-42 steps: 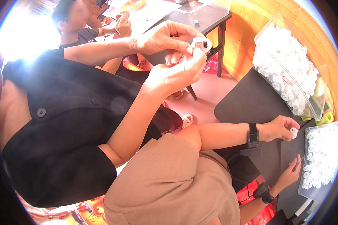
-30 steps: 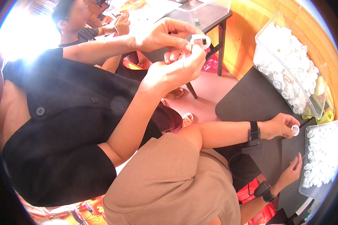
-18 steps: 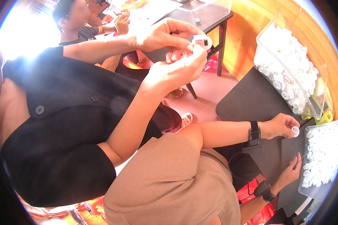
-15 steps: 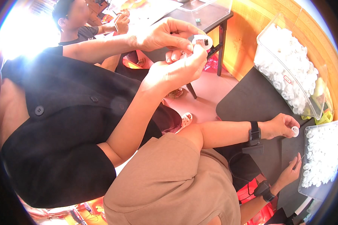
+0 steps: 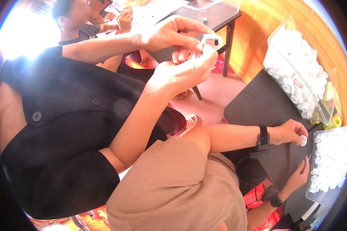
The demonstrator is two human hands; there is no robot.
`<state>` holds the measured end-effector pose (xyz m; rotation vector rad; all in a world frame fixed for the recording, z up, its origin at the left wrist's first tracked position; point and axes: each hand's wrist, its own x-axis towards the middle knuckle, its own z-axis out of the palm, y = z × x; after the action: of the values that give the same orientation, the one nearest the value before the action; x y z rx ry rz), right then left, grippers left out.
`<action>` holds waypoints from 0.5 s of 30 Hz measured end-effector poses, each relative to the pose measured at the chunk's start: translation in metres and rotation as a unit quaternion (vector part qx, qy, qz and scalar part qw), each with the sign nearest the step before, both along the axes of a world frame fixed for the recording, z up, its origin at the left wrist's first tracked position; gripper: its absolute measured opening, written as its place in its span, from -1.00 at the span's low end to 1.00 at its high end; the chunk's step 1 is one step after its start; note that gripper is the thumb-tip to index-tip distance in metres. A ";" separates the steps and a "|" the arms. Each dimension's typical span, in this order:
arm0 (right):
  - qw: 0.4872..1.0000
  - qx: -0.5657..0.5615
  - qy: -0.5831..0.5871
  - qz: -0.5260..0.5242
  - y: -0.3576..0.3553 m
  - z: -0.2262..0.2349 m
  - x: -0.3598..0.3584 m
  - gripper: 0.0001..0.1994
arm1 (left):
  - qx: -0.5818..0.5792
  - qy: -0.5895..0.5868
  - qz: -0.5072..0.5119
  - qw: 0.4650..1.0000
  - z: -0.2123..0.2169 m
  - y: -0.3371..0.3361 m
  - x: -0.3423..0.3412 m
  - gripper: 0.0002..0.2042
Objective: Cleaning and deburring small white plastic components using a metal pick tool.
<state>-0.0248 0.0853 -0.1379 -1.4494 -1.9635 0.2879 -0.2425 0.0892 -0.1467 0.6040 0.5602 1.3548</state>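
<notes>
My left hand (image 5: pixel 288 131), with a black strap and device on its wrist, reaches over the dark table at the right. Its fingertips are closed on a small, round, whitish plastic piece (image 5: pixel 303 141). Below it, beside a shallow clear tray (image 5: pixel 311 194) heaped with small white pieces, is my right hand (image 5: pixel 298 178). Its fingers pinch a thin, stick-like tool (image 5: pixel 309 158) that points up towards the plastic piece without touching it. The tool's exact kind is too small to tell. A black device also sits on my right wrist.
A deep clear bin (image 5: pixel 331 115) full of white plastic pieces stands on the dark table (image 5: pixel 254 92). Close on my left, a co-worker in black (image 5: pixel 73 131) holds a clear plastic part (image 5: pixel 212 40) with both hands. Another person sits farther back at a second table.
The plastic piece in my left fingers has turned and dropped slightly. The thin tool in my right hand now points more upward. The co-worker's hands have shifted slightly right in the view.
</notes>
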 end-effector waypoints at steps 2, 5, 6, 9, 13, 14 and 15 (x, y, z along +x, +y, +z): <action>0.999 -0.033 0.025 0.017 -0.003 0.005 -0.006 -0.71 | 0.014 0.006 0.002 1.000 -0.001 -0.001 0.000 -0.72; 0.996 0.023 0.058 0.070 -0.009 0.014 -0.028 -0.69 | 0.051 0.033 0.000 0.998 0.001 -0.003 0.001 -0.73; 0.996 0.022 0.058 0.070 -0.014 0.020 -0.036 -0.69 | 0.074 0.054 -0.002 0.996 0.002 -0.004 0.001 -0.73; 0.980 -0.111 0.163 0.036 -0.021 0.027 -0.050 -0.67 | 0.070 0.064 0.010 0.995 0.005 -0.006 0.001 -0.75; 0.970 -0.126 0.200 0.053 -0.020 0.023 -0.054 -0.64 | 0.075 0.073 0.020 0.994 0.004 -0.007 0.001 -0.73; 0.971 -0.128 0.194 0.051 -0.022 0.026 -0.056 -0.64 | 0.076 0.102 0.019 0.992 0.005 -0.008 -0.001 -0.72; 0.971 -0.127 0.193 0.051 -0.023 0.029 -0.059 -0.64 | 0.077 0.131 0.019 0.988 0.006 -0.008 -0.002 -0.70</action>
<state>-0.0836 0.0623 -0.1090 -1.3252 -1.7260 0.8309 -0.2443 0.0809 -0.1409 0.9108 0.6839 1.3720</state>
